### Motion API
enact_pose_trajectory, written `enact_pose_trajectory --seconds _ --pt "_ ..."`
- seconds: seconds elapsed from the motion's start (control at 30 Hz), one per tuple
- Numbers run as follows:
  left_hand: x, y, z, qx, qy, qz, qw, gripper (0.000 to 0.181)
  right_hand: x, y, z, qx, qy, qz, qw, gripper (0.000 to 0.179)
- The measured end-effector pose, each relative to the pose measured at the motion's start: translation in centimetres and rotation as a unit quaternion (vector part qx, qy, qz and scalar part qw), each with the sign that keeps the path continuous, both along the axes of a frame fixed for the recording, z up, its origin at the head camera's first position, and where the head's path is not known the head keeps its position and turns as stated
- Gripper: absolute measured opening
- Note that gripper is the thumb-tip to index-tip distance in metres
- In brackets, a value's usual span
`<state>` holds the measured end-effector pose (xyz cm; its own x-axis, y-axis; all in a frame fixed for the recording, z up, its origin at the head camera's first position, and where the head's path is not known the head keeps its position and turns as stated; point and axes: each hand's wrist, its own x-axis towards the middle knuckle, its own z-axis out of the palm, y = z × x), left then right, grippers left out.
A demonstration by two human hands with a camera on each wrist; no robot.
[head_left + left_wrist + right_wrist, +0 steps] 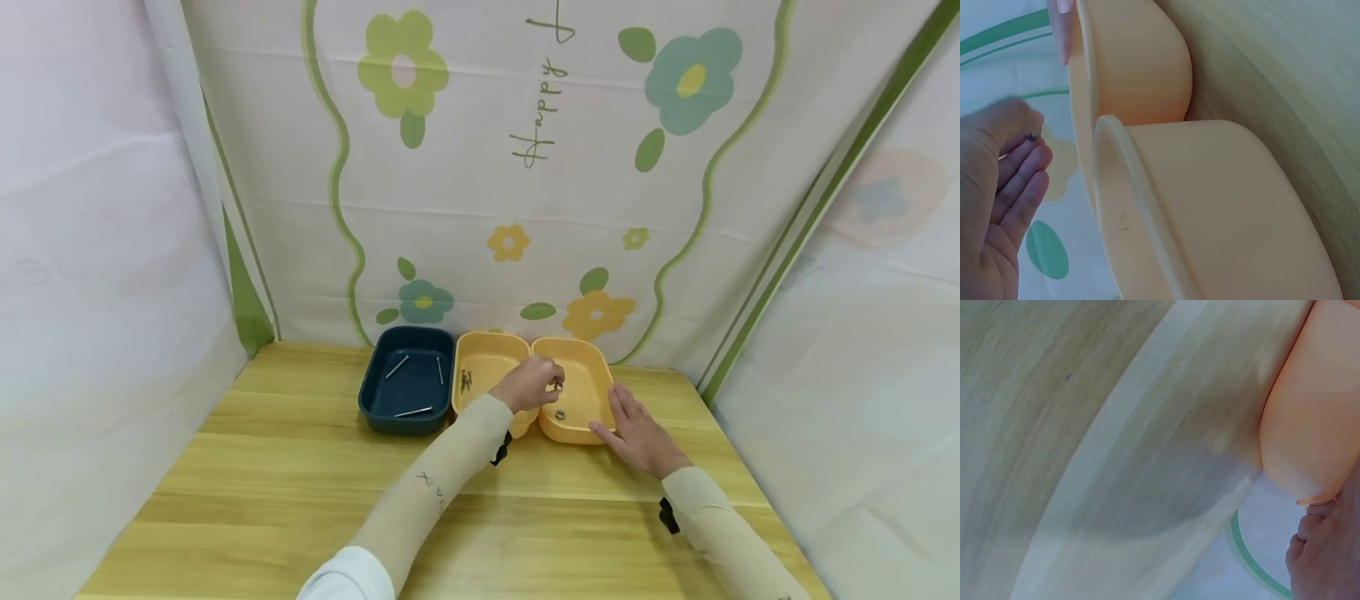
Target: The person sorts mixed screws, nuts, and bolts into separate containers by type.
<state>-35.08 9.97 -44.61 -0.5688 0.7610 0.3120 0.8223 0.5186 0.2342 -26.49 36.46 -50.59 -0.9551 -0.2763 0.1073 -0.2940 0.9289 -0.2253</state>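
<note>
My left hand [528, 383] is over the left part of the right-hand yellow tray [606, 367], palm turned in. Its thumb and forefinger pinch a small metal nut [1033, 135]; the other fingers are loosely bent. Another nut [560, 414] lies on that tray's floor, near the front. My right hand [641, 437] rests against the tray's front right corner, fingers along the right side and thumb at the front rim. The middle yellow tray [491, 340], partly behind my left forearm, holds a small pile of brass-coloured screws [466, 381].
A dark blue tray [405, 425] stands at the left of the row, with three long screws [413, 412] lying apart in it. All three trays stand side by side on the wooden table [300, 475]. A flowered cloth [450, 183] hangs close behind them, and white cloth walls flank the table.
</note>
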Motion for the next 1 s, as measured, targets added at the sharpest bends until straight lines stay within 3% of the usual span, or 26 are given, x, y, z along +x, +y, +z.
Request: enact_pose_trajectory --seconds 0.17,0.37,0.63,0.87,1.0 --pt "0.4 -0.2 0.1 -0.001 -0.010 0.037 0.9993 0.041 -0.2 0.2 -0.1 -0.001 -0.002 0.002 1.0000 0.092" --pt "0.5 -1.8 0.9 0.014 -0.040 0.060 0.9973 0.043 -0.5 0.6 -0.1 0.008 -0.011 -0.001 0.9999 0.093" --pt "1.9 -5.5 1.7 0.001 -0.014 0.078 0.9969 0.045 -0.7 0.6 0.0 0.012 -0.007 0.004 0.9999 0.092" --pt "4.0 -9.1 2.0 -0.033 0.038 0.095 0.9942 0.047 -0.4 0.4 0.7 0.023 -0.015 0.004 0.9996 0.094" --pt "5.3 -11.4 2.3 -0.034 0.045 0.109 0.9925 0.049 -0.2 0.4 1.3 0.034 -0.016 0.003 0.9993 0.094"
